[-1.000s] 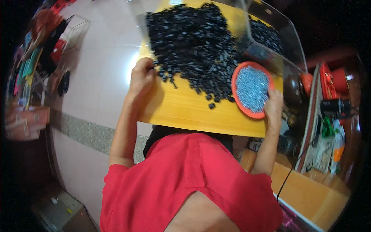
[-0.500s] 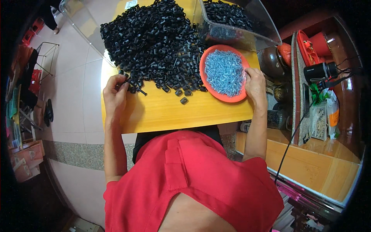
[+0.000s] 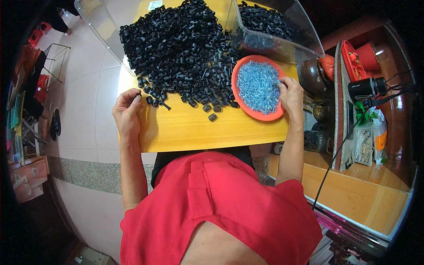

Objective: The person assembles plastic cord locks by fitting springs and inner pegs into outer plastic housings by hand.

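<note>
Bench (image 3: pixel 212 130): yellow wood-grain top, near edge against the lap, red shirt (image 3: pixel 221 212) filling the lower view.

Heap of black plastic parts (image 3: pixel 176 48): small hollow tube-like pieces, matte, piled across the far half of the bench, loose strays spilling toward the near edge; probably dumped within reach for picking one at a time.

Clear plastic bin (image 3: pixel 282 42): tilted at the far right, more black parts inside, mouth toward the heap.

Orange-red round dish (image 3: pixel 258 115): shallow, right of the heap, rim touching the strays; keeps the small bits from scattering.

Small silvery-blue metal pieces (image 3: pixel 258 86): glinting, filling the dish; too small to tell the kind.

Left hand (image 3: pixel 127 108): at the left bench edge, thumb and forefinger pinched on one black part (image 3: pixel 138 94), raised just beside the strays. Grip closed on that piece.

Right hand (image 3: pixel 291 95): resting over the dish's right rim, fingertips (image 3: pixel 280 84) curled into the silvery pieces; anything caught between them cannot be told.

Single stray black part (image 3: pixel 213 117): alone, nearest the lap.
</note>
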`<state>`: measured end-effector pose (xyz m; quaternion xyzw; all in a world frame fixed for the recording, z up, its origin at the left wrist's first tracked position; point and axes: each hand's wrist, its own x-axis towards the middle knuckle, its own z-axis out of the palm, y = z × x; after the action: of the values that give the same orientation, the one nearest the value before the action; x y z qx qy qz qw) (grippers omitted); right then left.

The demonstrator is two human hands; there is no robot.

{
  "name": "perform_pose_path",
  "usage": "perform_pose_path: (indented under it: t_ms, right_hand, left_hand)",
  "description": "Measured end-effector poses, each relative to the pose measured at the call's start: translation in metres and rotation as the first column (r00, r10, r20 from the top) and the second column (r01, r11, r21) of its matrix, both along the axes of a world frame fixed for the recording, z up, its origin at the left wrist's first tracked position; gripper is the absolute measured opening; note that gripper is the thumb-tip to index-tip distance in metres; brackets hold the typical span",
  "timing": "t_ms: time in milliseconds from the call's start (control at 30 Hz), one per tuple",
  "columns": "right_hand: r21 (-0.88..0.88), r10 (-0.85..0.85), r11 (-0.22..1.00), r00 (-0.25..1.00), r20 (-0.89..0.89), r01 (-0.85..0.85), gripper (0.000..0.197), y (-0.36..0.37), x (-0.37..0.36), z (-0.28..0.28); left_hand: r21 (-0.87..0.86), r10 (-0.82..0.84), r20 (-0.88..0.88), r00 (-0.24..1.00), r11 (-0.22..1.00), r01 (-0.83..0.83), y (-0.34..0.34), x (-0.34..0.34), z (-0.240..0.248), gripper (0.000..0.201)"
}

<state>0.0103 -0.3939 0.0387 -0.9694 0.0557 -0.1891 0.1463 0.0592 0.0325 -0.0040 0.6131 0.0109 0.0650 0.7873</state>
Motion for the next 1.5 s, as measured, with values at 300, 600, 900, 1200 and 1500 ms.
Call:
perform_pose_path:
  t_ms: [300, 600, 900, 1200, 1500]
  right_hand:
    - [0.381, -0.095, 0.917, 0.993, -0.073, 0.115, 0.013, 0.009, -0.014, 0.016]
    - [0.811, 0.139, 0.583, 0.989, -0.057, -0.035, 0.008, 0.049, -0.021, 0.033]
    - [0.507, 0.480, 0.745, 0.876, 0.044, -0.434, 0.008, 0.174, -0.004, 0.014]
    - [0.305, 0.624, 0.722, 0.775, 0.101, -0.621, 0.014, 0.204, 0.015, 0.001]
    - [0.189, 0.646, 0.744, 0.762, 0.040, -0.641, 0.013, 0.202, 0.005, 0.005]
  left_hand:
    - [-0.079, 0.009, 0.079, 0.997, 0.997, -0.002, 0.002, -0.003, 0.002, 0.013]
    - [-0.151, -0.085, 0.062, 0.994, 0.984, 0.094, -0.013, -0.033, 0.008, 0.012]
    - [-0.229, -0.175, -0.053, 0.983, 0.960, 0.159, -0.047, -0.068, -0.001, 0.012]
    - [-0.518, -0.149, -0.062, 0.987, 0.850, 0.096, -0.044, -0.054, -0.004, 0.010]
    - [-0.604, -0.186, -0.133, 0.974, 0.794, 0.069, -0.038, -0.050, -0.002, 0.008]
